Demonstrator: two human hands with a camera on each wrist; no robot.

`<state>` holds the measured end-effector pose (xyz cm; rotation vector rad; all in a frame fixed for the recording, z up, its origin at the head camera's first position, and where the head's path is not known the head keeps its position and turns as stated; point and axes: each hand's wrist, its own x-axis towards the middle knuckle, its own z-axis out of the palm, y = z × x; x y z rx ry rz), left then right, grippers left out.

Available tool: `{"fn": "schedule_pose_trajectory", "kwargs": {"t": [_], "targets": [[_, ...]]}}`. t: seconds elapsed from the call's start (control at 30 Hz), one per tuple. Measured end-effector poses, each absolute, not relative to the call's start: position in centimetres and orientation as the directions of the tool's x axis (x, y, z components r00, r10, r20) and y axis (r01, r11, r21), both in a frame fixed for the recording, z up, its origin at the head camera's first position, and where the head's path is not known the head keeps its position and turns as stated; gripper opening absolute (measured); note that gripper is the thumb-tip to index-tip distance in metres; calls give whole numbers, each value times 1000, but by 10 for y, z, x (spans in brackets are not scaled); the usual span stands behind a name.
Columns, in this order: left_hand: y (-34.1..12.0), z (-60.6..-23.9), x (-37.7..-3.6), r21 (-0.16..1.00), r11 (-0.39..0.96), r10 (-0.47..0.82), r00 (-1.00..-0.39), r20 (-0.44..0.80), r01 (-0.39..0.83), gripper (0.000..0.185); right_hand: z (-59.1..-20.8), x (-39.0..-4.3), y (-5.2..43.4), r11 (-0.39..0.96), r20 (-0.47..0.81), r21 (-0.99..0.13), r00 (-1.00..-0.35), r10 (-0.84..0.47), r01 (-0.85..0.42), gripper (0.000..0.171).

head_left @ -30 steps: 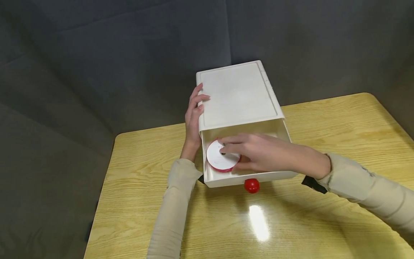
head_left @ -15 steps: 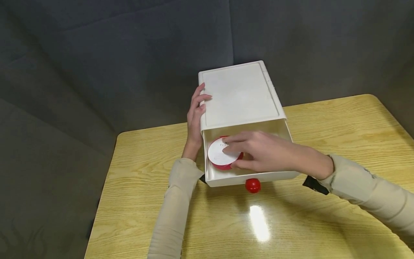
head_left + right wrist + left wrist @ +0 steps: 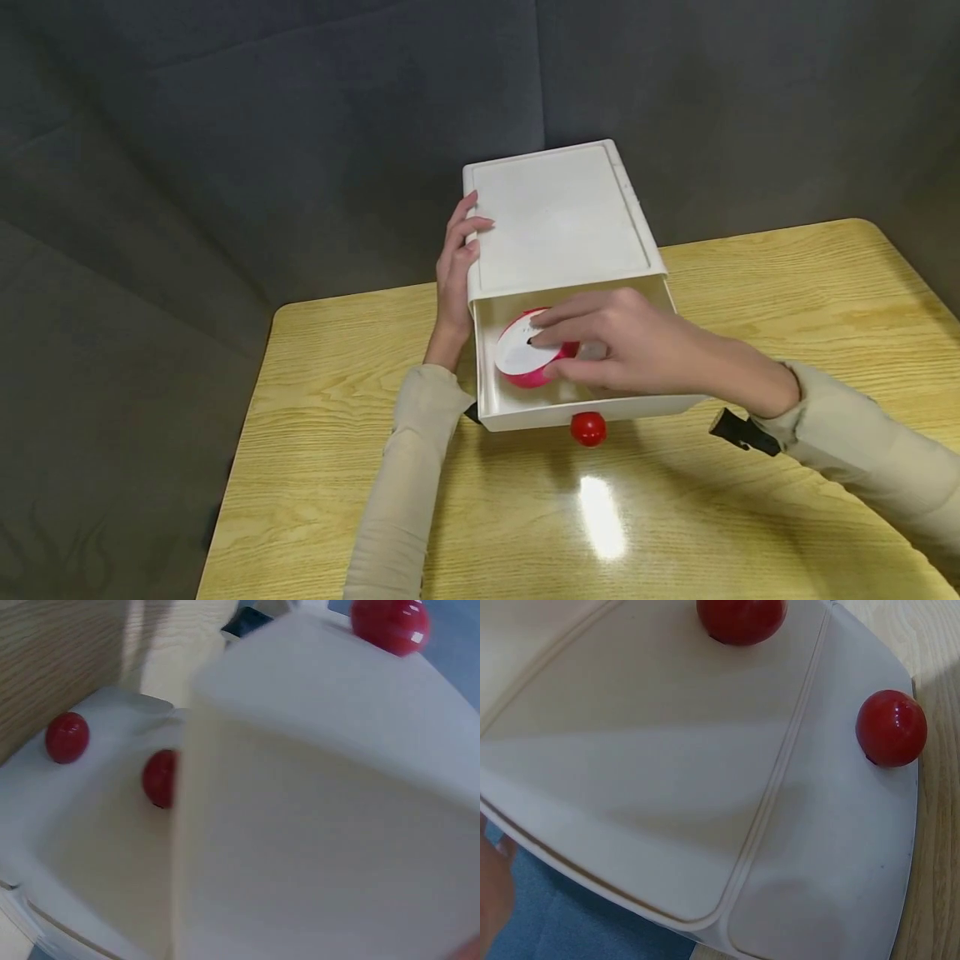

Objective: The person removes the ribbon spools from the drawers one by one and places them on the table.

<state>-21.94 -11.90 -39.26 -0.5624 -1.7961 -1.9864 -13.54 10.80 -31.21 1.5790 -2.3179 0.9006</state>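
A white drawer box (image 3: 555,217) stands at the far side of a yellow wooden table (image 3: 337,400). Its lower drawer (image 3: 517,417) is pulled out, with a red ball knob (image 3: 588,428) on the front. Inside the drawer my right hand (image 3: 570,350) grips a round red container with a white lid (image 3: 525,354), tilted so its red side shows. My left hand (image 3: 453,267) rests against the box's left side, fingertips on the top edge. The left wrist view shows the box front (image 3: 667,750) and two red knobs (image 3: 891,727). The right wrist view is blurred white drawer wall (image 3: 315,825).
Dark grey fabric panels close in behind and to the left of the table. The table's left and front edges are near my arms. A bright light reflection (image 3: 600,517) lies on the wood in front of the drawer.
My right hand has drawn the round container up and a little to the right inside the drawer, tilting it. The left hand stays on the box's side.
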Motion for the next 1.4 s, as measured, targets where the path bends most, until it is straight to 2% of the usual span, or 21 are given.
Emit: {"fn": "schedule_pose_trajectory", "kwargs": {"t": [0.13, 0.2, 0.27, 0.37, 0.53, 0.83, 1.0, 1.17, 1.4], "targets": [[-119, -392, -219, 831, -90, -28, -835, 549, 549, 44, -302, -133, 118, 238, 529, -363, -409, -744, -901, 27], [-119, -392, -218, 832, -91, -29, -837, 547, 547, 44, -298, -131, 123, 235, 555, -362, -411, -723, -902, 21], [-119, -392, -218, 834, -90, -32, -838, 544, 544, 44, -294, -130, 129, 228, 584, -363, -412, -700, -903, 29], [-119, -392, -218, 837, -97, -36, -842, 538, 538, 44, -289, -129, 137, 228, 625, -355, -412, -663, -907, 50], [-118, -392, -217, 842, -107, -36, -848, 529, 529, 44, -284, -130, 153, 267, 690, -322, -418, -590, -908, 51], [-119, -392, -217, 846, -117, -35, -854, 520, 520, 47, -281, -128, 185, 379, 728, -386, -530, -435, -841, 59], [-119, -392, -217, 851, -118, -26, -858, 513, 512, 46, -282, -128, 200, 409, 747, -403, -553, -370, -818, 64], [-118, -393, -218, 851, -115, -21, -858, 514, 512, 46, -287, -129, 215, 454, 745, -413, -580, -329, -789, 61], [-118, -393, -217, 840, -105, -28, -846, 533, 533, 46, -298, -127, 236, 572, 688, -465, -683, -246, -675, 25]]}}
